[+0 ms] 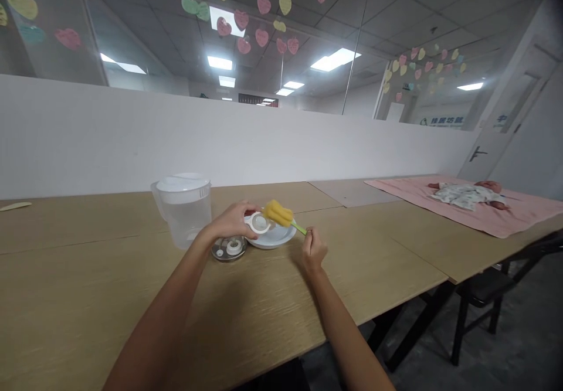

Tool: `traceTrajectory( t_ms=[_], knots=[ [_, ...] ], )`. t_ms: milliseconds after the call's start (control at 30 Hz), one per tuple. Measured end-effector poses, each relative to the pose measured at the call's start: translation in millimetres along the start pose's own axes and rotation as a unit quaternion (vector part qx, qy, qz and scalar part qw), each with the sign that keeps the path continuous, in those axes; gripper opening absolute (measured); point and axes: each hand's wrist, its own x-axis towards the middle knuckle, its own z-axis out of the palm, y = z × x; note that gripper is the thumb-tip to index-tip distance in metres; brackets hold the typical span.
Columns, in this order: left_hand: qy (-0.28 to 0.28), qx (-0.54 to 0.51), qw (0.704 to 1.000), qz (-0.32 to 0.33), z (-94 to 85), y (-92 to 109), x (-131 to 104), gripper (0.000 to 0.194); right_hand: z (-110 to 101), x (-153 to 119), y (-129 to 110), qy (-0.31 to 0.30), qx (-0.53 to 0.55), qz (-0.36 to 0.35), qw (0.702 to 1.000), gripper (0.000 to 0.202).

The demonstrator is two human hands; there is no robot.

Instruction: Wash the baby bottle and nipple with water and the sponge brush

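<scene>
My left hand [235, 221] is closed around a small clear bottle with a white rim [259, 223], its round end turned toward me. In my right hand [314, 249] is the green handle of a sponge bottle brush [278, 213], held in a fist. The brush's yellow sponge head is right beside the bottle, at its upper right; whether they touch I cannot tell. Below both is a white plate [277, 241]. A shiny metal dish [229, 256] left of the plate holds a white ring [234, 247] and a smaller white piece.
A clear lidded pitcher [189, 209] with some liquid stands behind my left forearm. On the far right, a baby doll [468, 194] lies on a pink cloth [497, 224]. A grey mat [347, 191] lies along the wall. A dark chair [484, 288] stands by the table's right edge.
</scene>
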Motion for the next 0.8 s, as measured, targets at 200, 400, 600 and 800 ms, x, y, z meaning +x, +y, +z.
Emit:
traceTrajectory(
  t_ms=[200,400,600,800],
  knots=[
    [0.085,0.159,0.983,-0.033,8.7,-7.3,3.6,0.054,-3.2,2.9,-1.3,0.057,-0.058,-0.091,0.992,0.029],
    [0.127,0.32,0.939,0.024,20.1,-5.8,5.4,0.043,-6.0,4.1,0.6,0.081,-0.116,-0.255,0.957,0.018],
    [0.122,0.381,0.913,0.084,40.8,6.7,8.8,0.04,-8.4,3.5,-4.9,0.105,-0.111,-0.317,0.936,0.016],
    [0.107,0.377,0.916,0.083,46.1,5.7,9.0,0.032,-3.1,-1.5,-8.5,0.082,-0.106,-0.336,0.932,0.017]
  ],
)
